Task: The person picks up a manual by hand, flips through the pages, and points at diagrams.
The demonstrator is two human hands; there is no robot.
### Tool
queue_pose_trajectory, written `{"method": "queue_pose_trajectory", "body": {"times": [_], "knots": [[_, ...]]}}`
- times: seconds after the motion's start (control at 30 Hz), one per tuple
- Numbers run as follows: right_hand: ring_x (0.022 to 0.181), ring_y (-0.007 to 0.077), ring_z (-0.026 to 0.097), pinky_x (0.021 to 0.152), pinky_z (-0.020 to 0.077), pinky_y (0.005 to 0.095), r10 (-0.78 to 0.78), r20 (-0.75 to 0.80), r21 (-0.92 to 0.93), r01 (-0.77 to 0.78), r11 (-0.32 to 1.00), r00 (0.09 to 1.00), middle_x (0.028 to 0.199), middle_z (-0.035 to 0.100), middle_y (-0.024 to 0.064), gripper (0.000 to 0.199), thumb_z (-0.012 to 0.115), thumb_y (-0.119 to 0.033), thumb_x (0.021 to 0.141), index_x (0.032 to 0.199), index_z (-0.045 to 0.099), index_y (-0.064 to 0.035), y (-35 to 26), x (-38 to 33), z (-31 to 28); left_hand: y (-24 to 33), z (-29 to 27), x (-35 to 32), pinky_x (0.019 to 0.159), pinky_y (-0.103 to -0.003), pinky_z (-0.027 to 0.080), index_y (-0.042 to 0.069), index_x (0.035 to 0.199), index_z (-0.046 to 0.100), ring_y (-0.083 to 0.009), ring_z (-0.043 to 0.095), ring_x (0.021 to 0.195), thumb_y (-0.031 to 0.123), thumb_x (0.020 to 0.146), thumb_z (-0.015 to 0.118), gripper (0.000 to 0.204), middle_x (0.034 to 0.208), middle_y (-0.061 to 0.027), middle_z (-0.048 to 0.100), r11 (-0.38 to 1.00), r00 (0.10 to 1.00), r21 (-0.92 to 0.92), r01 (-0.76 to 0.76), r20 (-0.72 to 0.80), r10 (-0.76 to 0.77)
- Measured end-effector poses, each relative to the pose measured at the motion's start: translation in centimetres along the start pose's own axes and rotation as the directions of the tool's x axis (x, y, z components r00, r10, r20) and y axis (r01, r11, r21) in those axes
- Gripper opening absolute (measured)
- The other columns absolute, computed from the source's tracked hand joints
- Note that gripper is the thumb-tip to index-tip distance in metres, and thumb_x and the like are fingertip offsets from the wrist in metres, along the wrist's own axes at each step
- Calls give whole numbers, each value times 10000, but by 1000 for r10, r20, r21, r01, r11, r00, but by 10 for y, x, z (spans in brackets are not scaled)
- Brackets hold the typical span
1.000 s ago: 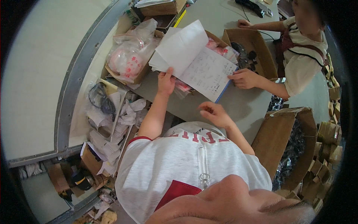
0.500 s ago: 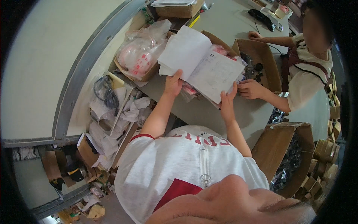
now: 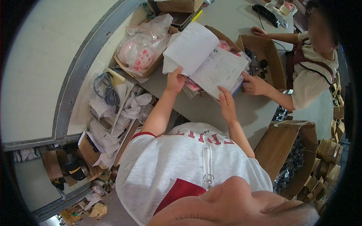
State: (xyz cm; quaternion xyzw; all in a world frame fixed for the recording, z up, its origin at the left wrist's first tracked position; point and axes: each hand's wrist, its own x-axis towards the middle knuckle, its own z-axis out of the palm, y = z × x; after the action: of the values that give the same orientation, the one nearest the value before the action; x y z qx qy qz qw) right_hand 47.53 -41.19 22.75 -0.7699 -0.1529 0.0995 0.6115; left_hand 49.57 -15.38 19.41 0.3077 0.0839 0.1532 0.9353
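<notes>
An open sheaf of papers (image 3: 220, 69), its upper white sheets folded over to the left and a written page showing, is held above the table. My left hand (image 3: 175, 81) grips its lower left edge, thumb on top. At the lower right corner, my right hand (image 3: 227, 104) pinches the sheets, with fingertips lying on the written page. A co-worker's hand (image 3: 256, 85) reaches to the right edge of the papers, a finger extended toward them. Behind and partly under the sheaf, an open carton (image 3: 220, 35) holds pink and white plastic packets, mostly hidden.
An open cardboard box (image 3: 271, 64) with black parts stands by the co-worker. Left sits a carton of clear plastic bags (image 3: 139, 52). A large carton (image 3: 279, 147) of dark wrapped pieces is at lower right. Papers and cables (image 3: 109, 98) pile at left.
My right hand has shifted slightly left and down along the papers' edge, its fingers now on the page. The co-worker's hand has moved up, a finger extended toward the papers' right edge.
</notes>
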Motion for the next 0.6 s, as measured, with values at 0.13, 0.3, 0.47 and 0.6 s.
{"method": "queue_pose_trajectory", "body": {"times": [0.13, 0.3, 0.47, 0.6], "knots": [[1170, 357, 467, 967, 366, 365, -147, 46, -248, 154, 957, 988, 1248, 486, 209, 442, 457, -305, 943, 1322, 417, -82, -17, -1, 1, 1, -18, 4, 983, -418, 405, 21, 1264, 422, -260, 511, 1133, 46, 824, 526, 453, 1239, -105, 517, 993, 997, -92, 79, 0, -79], [1176, 407, 446, 1029, 313, 418, 17, 178, -379, 52, 924, 984, 1336, 439, 192, 513, 494, -300, 918, 1379, 349, -127, -39, -2, 8, 5, 0, -1, 966, -434, 419, 18, 1257, 433, -264, 513, 1130, 16, 821, 522, 445, 1217, -102, 534, 997, 999, -69, 44, -17, -46], [1307, 434, 274, 1035, 313, 436, -66, 241, -424, 166, 890, 968, 1385, 364, 227, 570, 506, -350, 906, 1394, 317, -123, -41, 2, 11, 8, 14, -2, 978, -425, 411, 43, 1280, 426, -254, 490, 1165, 39, 870, 569, 434, 1255, -87, 511, 996, 996, 88, 27, 83, -35], [1310, 426, 276, 1036, 315, 438, -113, 243, -443, 214, 871, 963, 1387, 370, 210, 602, 544, -336, 886, 1398, 304, -127, -39, 4, 11, 5, 15, 1, 992, -420, 395, 54, 1293, 417, -242, 468, 1188, 111, 870, 613, 470, 1289, -75, 486, 989, 990, 144, -8, 140, -13]]}}
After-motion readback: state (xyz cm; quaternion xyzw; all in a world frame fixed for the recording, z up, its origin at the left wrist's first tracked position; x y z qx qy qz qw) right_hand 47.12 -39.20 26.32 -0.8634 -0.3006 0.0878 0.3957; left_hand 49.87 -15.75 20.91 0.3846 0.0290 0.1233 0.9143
